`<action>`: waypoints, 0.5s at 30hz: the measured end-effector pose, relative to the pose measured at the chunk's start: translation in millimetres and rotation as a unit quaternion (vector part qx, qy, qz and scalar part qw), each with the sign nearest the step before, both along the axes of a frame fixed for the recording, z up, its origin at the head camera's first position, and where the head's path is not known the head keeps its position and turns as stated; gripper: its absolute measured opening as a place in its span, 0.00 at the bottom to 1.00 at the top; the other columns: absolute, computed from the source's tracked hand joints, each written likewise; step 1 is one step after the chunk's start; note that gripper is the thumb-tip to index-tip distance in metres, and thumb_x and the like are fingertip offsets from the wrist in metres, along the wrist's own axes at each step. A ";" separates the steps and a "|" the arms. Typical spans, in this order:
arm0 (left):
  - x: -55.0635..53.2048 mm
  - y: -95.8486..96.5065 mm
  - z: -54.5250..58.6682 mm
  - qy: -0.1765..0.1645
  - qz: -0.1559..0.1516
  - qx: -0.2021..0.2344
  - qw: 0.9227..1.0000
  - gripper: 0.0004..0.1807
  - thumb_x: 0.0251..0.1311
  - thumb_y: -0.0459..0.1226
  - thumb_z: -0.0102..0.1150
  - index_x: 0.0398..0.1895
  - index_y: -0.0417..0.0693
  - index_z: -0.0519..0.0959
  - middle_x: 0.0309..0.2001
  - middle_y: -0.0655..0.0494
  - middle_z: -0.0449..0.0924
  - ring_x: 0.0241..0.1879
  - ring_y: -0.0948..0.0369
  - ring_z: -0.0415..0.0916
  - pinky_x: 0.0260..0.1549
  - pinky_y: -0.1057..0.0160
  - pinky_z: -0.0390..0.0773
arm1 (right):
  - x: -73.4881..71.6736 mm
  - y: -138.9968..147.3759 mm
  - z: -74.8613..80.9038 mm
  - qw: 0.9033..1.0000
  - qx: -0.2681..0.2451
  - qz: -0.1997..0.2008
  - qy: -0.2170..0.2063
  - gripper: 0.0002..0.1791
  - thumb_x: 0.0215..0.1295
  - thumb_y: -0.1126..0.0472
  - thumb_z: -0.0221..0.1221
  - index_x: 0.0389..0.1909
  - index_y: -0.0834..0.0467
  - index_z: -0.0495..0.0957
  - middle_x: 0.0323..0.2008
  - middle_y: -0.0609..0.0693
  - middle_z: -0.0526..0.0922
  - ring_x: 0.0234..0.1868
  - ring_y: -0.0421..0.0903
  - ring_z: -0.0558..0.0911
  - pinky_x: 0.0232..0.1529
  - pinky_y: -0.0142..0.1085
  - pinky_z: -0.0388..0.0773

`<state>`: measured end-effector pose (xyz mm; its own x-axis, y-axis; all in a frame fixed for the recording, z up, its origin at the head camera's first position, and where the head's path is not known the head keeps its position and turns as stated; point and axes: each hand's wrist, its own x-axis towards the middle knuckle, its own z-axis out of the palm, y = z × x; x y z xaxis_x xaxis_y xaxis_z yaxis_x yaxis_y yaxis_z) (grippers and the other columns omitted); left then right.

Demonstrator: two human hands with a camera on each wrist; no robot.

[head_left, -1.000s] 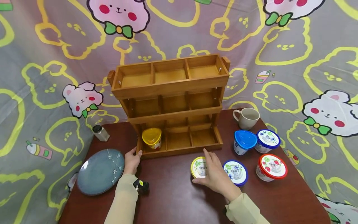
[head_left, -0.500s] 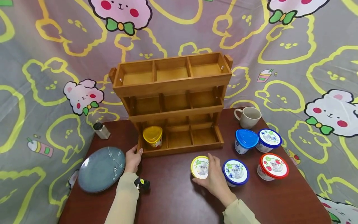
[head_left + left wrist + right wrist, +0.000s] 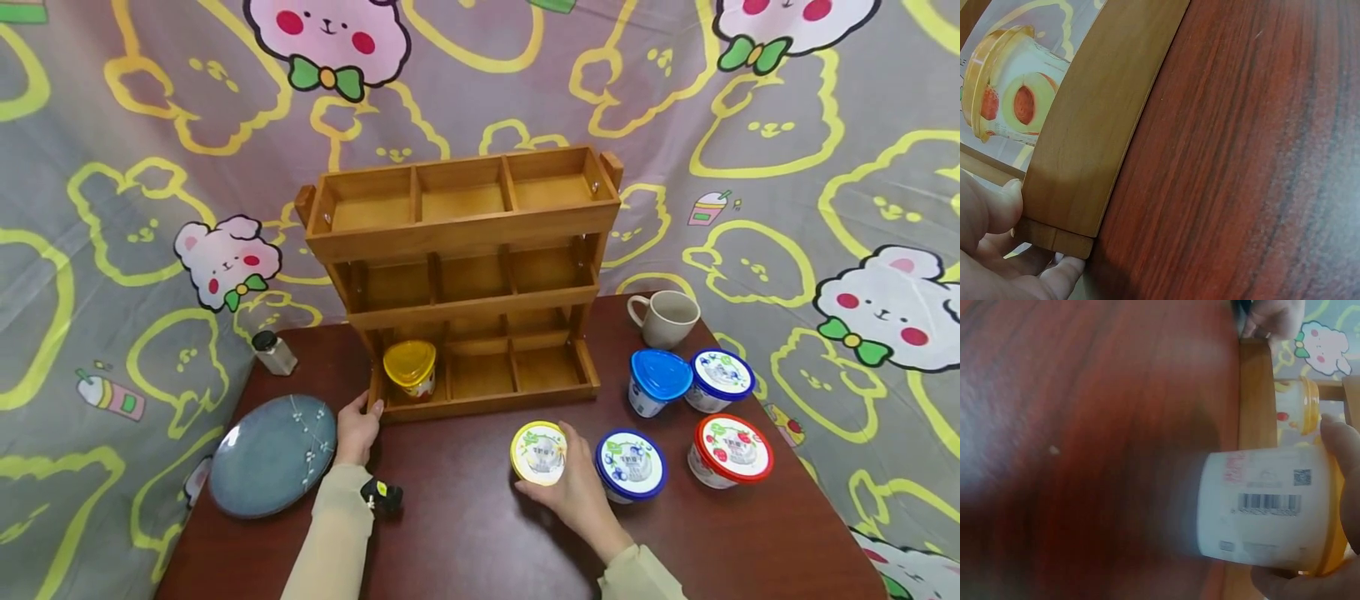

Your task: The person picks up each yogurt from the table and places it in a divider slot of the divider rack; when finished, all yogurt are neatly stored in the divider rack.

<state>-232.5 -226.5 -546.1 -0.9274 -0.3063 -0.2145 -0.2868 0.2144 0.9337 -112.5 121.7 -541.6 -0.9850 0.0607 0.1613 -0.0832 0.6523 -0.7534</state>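
My right hand grips a round pudding cup with a yellow-rimmed white lid, near the rim. The right wrist view shows the cup's white side with a barcode, thumb and finger on opposite sides of its yellow lid. Whether its base touches the table I cannot tell. My left hand pinches the front left corner of a three-tier wooden rack, thumb on top and fingers below in the left wrist view. Inside the bottom left compartment stands a cup with a yellow three-cornered lid, peach pictured on it.
Right of my right hand stands a blue-rimmed cup. Beyond are a red-lidded cup, a blue three-cornered-lid cup, another blue-rimmed cup and a mug. Leftward lie a blue-grey plate and a black-capped jar.
My right hand's fingers have closed in around the yellow-rimmed cup, and more of its lid now shows. The left hand keeps its hold on the rack.
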 end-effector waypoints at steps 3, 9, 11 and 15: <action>1.2 -0.3 -1.6 -0.001 0.003 0.001 1.000 0.28 0.73 0.33 0.49 0.71 0.28 0.60 0.69 0.29 0.60 0.69 0.40 0.58 0.69 0.45 0.55 | 1.3 0.7 -3.5 1.000 -0.008 0.000 0.002 0.65 0.32 0.44 0.82 0.70 0.66 0.58 0.53 0.66 0.73 0.53 0.59 0.75 0.53 0.53 0.75; 2.4 -1.0 0.3 -0.008 -0.004 0.001 1.000 0.28 0.75 0.34 0.48 0.72 0.29 0.59 0.70 0.30 0.59 0.69 0.40 0.58 0.68 0.44 0.57 | 3.1 1.4 -5.1 1.000 -0.018 0.001 0.016 0.65 0.31 0.46 0.83 0.69 0.67 0.58 0.54 0.66 0.73 0.54 0.59 0.75 0.56 0.53 0.74; 3.0 -0.8 1.3 -0.012 -0.007 0.003 1.000 0.28 0.75 0.35 0.47 0.73 0.30 0.58 0.71 0.31 0.59 0.69 0.40 0.58 0.68 0.44 0.58 | 3.3 1.9 -4.3 1.000 -0.022 0.004 0.016 0.65 0.32 0.46 0.83 0.69 0.68 0.58 0.55 0.67 0.73 0.55 0.60 0.74 0.57 0.54 0.73; 3.9 -1.0 1.2 -0.017 -0.009 0.006 1.000 0.28 0.76 0.35 0.46 0.74 0.31 0.57 0.71 0.32 0.58 0.70 0.40 0.58 0.68 0.44 0.57 | 3.0 3.3 -3.6 1.000 -0.029 0.011 0.003 0.65 0.33 0.47 0.83 0.69 0.68 0.58 0.57 0.68 0.72 0.57 0.61 0.74 0.59 0.55 0.71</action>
<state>-228.6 -227.5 -544.9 -0.9253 -0.2861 -0.2490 -0.3136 0.2080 0.9265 -109.4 125.0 -545.2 -0.9851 0.0491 0.1649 -0.1020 0.6054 -0.7893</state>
